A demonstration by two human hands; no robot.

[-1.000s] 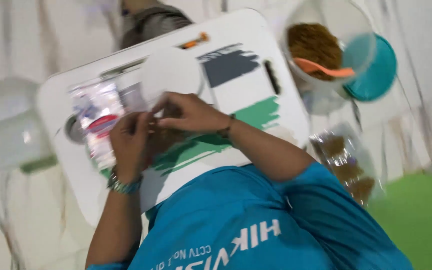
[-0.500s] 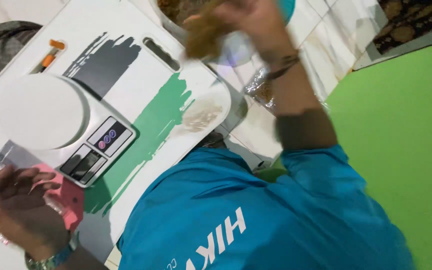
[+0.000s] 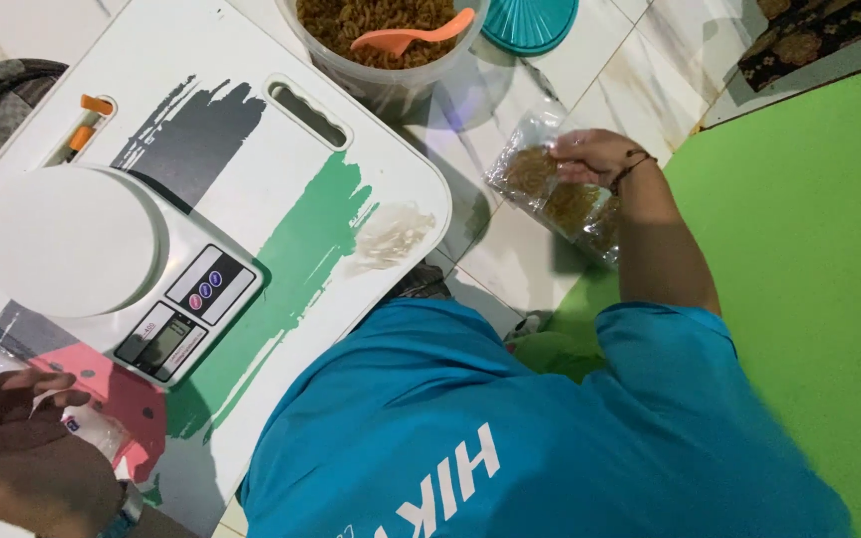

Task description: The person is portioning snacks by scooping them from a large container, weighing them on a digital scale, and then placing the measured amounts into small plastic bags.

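My right hand (image 3: 592, 156) rests on the tiled floor at my right, fingers closed on a clear packet of brown snack (image 3: 557, 195) that lies among other filled packets. My left hand (image 3: 14, 446) is at the lower left over the white folding table (image 3: 351, 179), pinching a small empty clear plastic bag (image 3: 92, 426). Beside it stands a white digital kitchen scale (image 3: 102, 264) with a round platform and nothing on it.
A clear tub of brown snack (image 3: 381, 30) with an orange scoop (image 3: 411, 35) stands past the table's far edge, a teal lid (image 3: 530, 22) beside it. An orange-tipped lighter (image 3: 82, 130) lies in the table's groove. Green mat (image 3: 809, 249) at right.
My right hand came down from near the tub to the packets on the floor. My left hand stayed at the table's lower left with the small bag.
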